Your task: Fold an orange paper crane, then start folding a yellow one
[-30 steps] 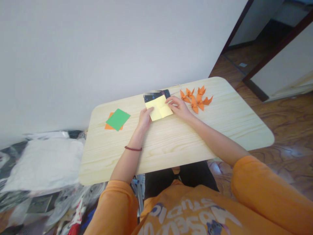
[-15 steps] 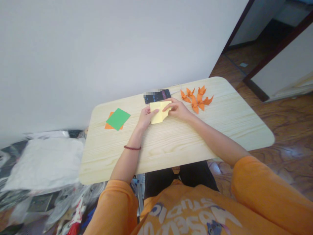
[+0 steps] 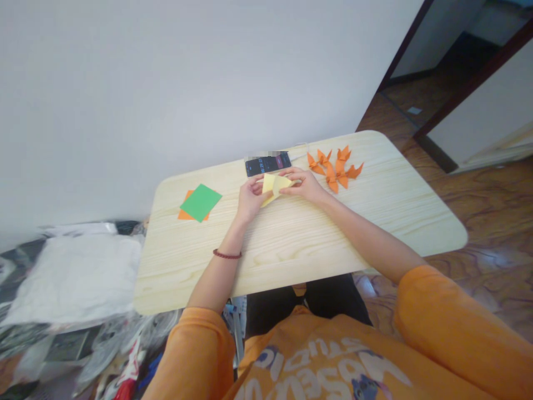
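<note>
A sheet of pale yellow origami paper (image 3: 272, 185) is held just above the table, partly folded, with its sides drawn in. My left hand (image 3: 250, 199) grips its left side, the thumb on the near face and the fingers behind. On the right side, my right hand (image 3: 303, 186) pinches the paper between thumb and fingers. The fingertips hide part of both edges. Right behind the paper lies a dark phone (image 3: 267, 164) with its screen lit.
Several folded orange paper figures (image 3: 337, 166) lie on the table's right. A green paper square (image 3: 201, 202) overlaps an orange sheet (image 3: 183, 214) on the left. The pale wooden table (image 3: 300, 244) stands against a white wall, with bags (image 3: 75, 278) to its left.
The yellow paper has gone from a nearly flat, squarish shape to a narrower, pointed one. My left thumb and right fingers have shifted their hold along its sides.
</note>
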Demonstrator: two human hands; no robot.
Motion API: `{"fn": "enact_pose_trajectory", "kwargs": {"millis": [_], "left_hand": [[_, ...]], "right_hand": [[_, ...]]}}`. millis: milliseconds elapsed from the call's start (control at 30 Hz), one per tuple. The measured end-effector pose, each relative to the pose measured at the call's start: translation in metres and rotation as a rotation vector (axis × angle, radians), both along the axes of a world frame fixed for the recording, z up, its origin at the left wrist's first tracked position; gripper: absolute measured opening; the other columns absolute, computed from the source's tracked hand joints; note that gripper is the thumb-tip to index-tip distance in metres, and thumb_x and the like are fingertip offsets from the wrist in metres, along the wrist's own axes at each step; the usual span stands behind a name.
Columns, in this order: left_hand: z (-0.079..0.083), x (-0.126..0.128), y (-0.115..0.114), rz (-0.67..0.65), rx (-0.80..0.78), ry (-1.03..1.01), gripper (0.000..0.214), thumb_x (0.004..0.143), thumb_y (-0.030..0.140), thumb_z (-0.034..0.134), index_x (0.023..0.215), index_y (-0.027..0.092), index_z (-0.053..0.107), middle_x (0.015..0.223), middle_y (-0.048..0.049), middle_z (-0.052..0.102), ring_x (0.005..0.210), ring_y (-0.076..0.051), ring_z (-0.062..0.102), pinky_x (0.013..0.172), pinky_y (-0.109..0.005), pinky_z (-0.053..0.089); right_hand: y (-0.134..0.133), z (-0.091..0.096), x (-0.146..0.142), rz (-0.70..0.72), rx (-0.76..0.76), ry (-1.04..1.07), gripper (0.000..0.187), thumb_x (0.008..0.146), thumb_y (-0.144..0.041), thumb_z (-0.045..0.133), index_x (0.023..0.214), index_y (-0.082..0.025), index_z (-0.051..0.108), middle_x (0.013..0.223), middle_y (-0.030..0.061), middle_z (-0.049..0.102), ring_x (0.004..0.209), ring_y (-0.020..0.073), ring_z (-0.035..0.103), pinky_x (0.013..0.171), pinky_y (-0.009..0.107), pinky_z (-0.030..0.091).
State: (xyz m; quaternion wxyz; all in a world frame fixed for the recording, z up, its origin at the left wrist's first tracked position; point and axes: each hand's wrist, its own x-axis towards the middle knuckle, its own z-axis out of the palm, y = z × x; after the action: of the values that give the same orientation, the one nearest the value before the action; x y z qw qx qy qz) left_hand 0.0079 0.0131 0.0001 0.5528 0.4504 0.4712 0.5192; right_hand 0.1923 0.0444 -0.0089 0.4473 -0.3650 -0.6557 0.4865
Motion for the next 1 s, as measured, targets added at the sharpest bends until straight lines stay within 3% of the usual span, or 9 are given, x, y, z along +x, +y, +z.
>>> {"fn": "enact_pose_trajectory", "kwargs": {"millis": [133, 300, 433, 667, 767, 900, 1000], "left_hand": [[0.006, 0.0, -0.003, 0.094, 0.069, -0.003, 0.06, 0.057, 0.017, 0.082, 0.113, 0.022, 0.06, 0.093, -0.0049, 0.072, 0.082, -0.018, 0.07, 0.077, -0.027, 0.053], [0.004, 0.001, -0.004, 0.073, 0.176, 0.017, 0.028, 0.064, 0.023, 0.079, 0.089, 0.02, 0.066, 0.1, -0.0048, 0.071, 0.083, -0.014, 0.068, 0.078, -0.025, 0.052], [0.004, 0.005, -0.005, 0.082, 0.157, 0.018, 0.022, 0.07, 0.032, 0.076, 0.087, 0.02, 0.072, 0.096, -0.0057, 0.073, 0.086, -0.016, 0.067, 0.078, -0.025, 0.052], [0.007, 0.011, -0.009, 0.198, 0.166, 0.071, 0.026, 0.057, 0.029, 0.085, 0.075, 0.017, 0.07, 0.077, -0.0034, 0.072, 0.068, -0.013, 0.065, 0.07, -0.024, 0.052], [0.007, 0.011, -0.009, 0.23, 0.163, 0.092, 0.024, 0.058, 0.029, 0.084, 0.07, 0.017, 0.068, 0.072, -0.0022, 0.071, 0.064, -0.012, 0.064, 0.066, -0.023, 0.051], [0.006, 0.011, -0.009, 0.236, 0.158, 0.077, 0.022, 0.059, 0.027, 0.083, 0.069, 0.017, 0.066, 0.069, -0.0008, 0.069, 0.063, -0.011, 0.063, 0.066, -0.023, 0.05], [0.005, 0.011, -0.009, 0.235, 0.147, 0.007, 0.027, 0.06, 0.026, 0.083, 0.078, 0.018, 0.065, 0.066, 0.001, 0.068, 0.063, -0.012, 0.064, 0.067, -0.024, 0.05]], "right_hand": [[0.002, -0.001, 0.0, -0.045, 0.007, 0.002, 0.028, 0.055, -0.037, 0.082, 0.061, -0.016, 0.065, 0.107, 0.0102, 0.064, 0.095, 0.0214, 0.061, 0.072, 0.034, 0.052], [0.002, -0.002, -0.003, -0.104, -0.07, 0.085, 0.034, 0.051, -0.036, 0.085, 0.057, -0.015, 0.057, 0.11, 0.0112, 0.064, 0.092, 0.0205, 0.062, 0.075, 0.034, 0.052], [0.001, 0.0, -0.005, -0.108, -0.126, 0.143, 0.04, 0.049, -0.034, 0.086, 0.056, -0.017, 0.05, 0.11, 0.0105, 0.065, 0.088, 0.0192, 0.062, 0.076, 0.034, 0.053], [-0.001, 0.001, -0.006, -0.098, -0.071, 0.103, 0.038, 0.049, -0.033, 0.084, 0.056, -0.018, 0.049, 0.101, 0.0071, 0.066, 0.087, 0.0205, 0.062, 0.076, 0.035, 0.052], [-0.001, 0.0, -0.006, -0.108, -0.051, 0.084, 0.039, 0.047, -0.034, 0.084, 0.057, -0.018, 0.05, 0.098, 0.0063, 0.066, 0.086, 0.0205, 0.061, 0.075, 0.035, 0.053], [-0.003, 0.004, -0.007, -0.096, -0.107, 0.156, 0.042, 0.047, -0.034, 0.085, 0.07, -0.02, 0.053, 0.096, 0.0033, 0.064, 0.082, 0.0179, 0.062, 0.074, 0.033, 0.054], [-0.007, 0.009, -0.008, -0.142, -0.136, 0.246, 0.055, 0.047, -0.032, 0.086, 0.09, -0.024, 0.054, 0.097, 0.0001, 0.064, 0.082, 0.0165, 0.064, 0.073, 0.031, 0.054]]}}
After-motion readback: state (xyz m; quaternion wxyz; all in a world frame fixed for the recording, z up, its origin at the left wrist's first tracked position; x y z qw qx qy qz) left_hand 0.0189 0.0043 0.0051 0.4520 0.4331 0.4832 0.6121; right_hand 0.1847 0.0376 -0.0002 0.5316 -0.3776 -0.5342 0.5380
